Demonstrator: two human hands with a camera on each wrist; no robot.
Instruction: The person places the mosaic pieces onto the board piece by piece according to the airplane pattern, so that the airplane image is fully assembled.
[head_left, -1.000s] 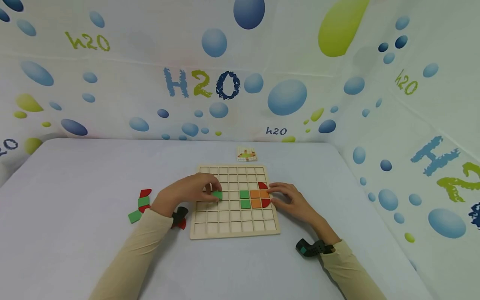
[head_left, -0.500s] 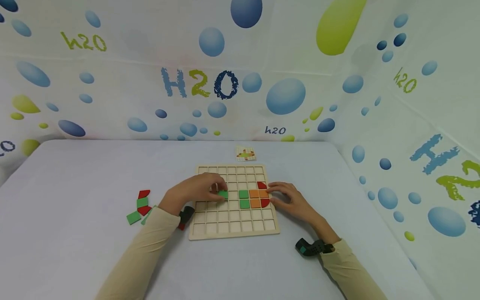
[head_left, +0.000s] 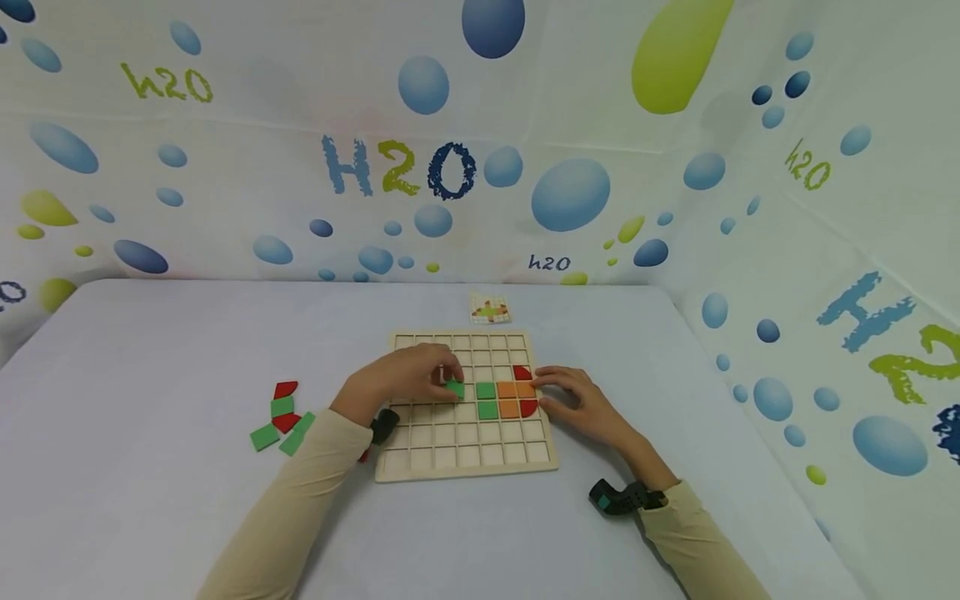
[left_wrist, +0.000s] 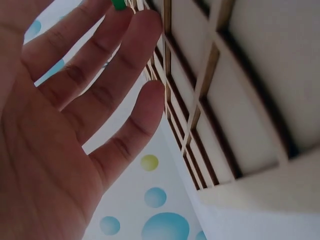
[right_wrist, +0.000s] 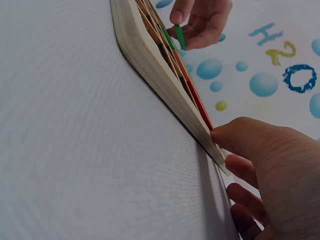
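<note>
Your L hand (head_left: 408, 377) is pinching a green tile (head_left: 455, 389) just above the board (head_left: 468, 456), thumb + fingertips prob. giving fine control; your R hand (head_left: 585, 403), fingers relaxed w/o gripping, is touching the nearest board edge, prob. steadying it.

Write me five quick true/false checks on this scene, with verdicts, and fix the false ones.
1. The left hand pinches a green square tile. True.
2. The right hand is at the left edge of the pale wooden grid board. False: it is at the board's right edge.
3. Three orange square tiles sit in the board. True.
4. The small square printed card lies on the board. False: it lies on the white table, beyond the board's far edge.
5. Loose red and green flat tiles lie left of the board. True.
</note>
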